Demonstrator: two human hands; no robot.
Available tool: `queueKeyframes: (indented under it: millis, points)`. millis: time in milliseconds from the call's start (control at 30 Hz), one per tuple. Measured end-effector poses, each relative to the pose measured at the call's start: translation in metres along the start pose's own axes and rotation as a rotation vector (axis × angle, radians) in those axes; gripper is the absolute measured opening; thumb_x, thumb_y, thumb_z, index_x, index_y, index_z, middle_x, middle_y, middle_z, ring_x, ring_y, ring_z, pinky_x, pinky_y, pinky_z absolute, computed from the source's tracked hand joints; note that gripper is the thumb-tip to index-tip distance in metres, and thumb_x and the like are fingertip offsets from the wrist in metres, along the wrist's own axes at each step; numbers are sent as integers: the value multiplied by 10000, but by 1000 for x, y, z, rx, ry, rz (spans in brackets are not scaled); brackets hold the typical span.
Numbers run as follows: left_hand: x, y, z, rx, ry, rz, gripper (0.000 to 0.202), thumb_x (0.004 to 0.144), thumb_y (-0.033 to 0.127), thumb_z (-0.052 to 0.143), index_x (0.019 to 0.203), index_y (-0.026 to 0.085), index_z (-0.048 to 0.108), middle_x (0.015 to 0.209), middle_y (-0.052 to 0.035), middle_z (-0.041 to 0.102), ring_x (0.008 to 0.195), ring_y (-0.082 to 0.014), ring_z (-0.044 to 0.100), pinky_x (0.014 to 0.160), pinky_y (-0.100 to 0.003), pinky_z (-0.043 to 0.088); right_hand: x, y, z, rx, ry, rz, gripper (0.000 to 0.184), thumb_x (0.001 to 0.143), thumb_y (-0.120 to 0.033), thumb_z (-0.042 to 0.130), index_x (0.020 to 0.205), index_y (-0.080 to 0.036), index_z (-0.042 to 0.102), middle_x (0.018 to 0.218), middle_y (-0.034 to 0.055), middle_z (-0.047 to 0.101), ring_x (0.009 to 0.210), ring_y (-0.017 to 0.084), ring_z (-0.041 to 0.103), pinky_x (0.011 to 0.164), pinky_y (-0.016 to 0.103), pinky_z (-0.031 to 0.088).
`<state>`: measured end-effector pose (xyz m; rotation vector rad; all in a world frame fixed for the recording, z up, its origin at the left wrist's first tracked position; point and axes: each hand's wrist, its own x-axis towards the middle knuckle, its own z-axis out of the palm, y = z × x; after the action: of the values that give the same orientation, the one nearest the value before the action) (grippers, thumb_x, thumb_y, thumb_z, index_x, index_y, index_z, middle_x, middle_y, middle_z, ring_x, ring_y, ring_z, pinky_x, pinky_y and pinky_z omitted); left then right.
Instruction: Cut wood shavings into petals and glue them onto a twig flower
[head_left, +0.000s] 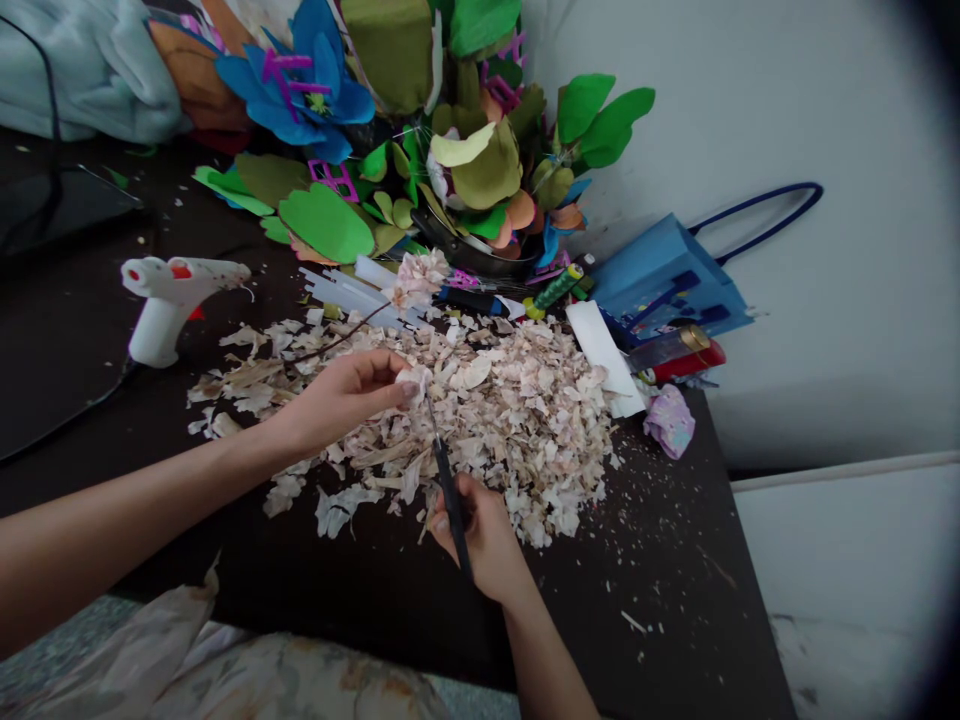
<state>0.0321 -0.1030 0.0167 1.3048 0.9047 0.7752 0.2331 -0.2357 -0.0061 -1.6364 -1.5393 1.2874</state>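
Note:
My left hand (341, 400) pinches a small pale paper scrap (414, 384) at its fingertips. My right hand (480, 535) grips a pair of black-handled scissors (450, 490), whose narrow blades reach up to that scrap. Both hands hover over a large heap of pinkish-cream paper shavings (480, 430) on a dark table (675, 590). A thin wire stem (337, 335) runs behind my left hand to a cluster of pale paper petals (418, 280). To the left stands a white hot glue gun (172, 300), and several glue sticks (352, 295) lie beyond the heap.
Large blue, green and olive paper flowers and leaves (420, 130) are piled at the back. A blue paper bag (667, 275) leans against a white wall (825, 120). Small tools and a white card (604, 355) lie at the heap's right. The table's edge runs along the right.

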Motion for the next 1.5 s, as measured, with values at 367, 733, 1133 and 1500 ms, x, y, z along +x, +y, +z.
queueKeyframes:
  millis: [367,733,1133,1500]
  points:
    - [2,-1,-2,29,-24,16,219,797,384,679,824,187,585,691,7,560,622,-132,510,575,-255,392,-1,-2,-1,57,-9,-6,233,829,-374,632,756,-190,509,635,-12,572,550,122,504,526,223,376]
    - [4,-6,-9,79,-45,41,198,817,399,678,827,209,622,708,-13,609,602,-132,518,558,-251,394,0,6,0,129,2,29,297,835,-461,625,738,-199,524,575,-44,509,479,105,450,478,215,371]
    - [4,-3,-8,96,-41,38,217,826,404,658,823,191,615,724,-25,625,638,-146,547,589,-260,419,-1,0,-3,5,5,23,189,796,-323,653,757,-199,516,664,-3,631,580,142,582,564,232,433]
    - [3,-3,-14,292,-63,134,178,853,364,624,882,191,654,713,-39,624,599,-145,545,545,-256,418,0,3,-5,-51,-3,33,185,772,-269,678,773,-212,501,770,19,692,651,172,653,631,260,482]
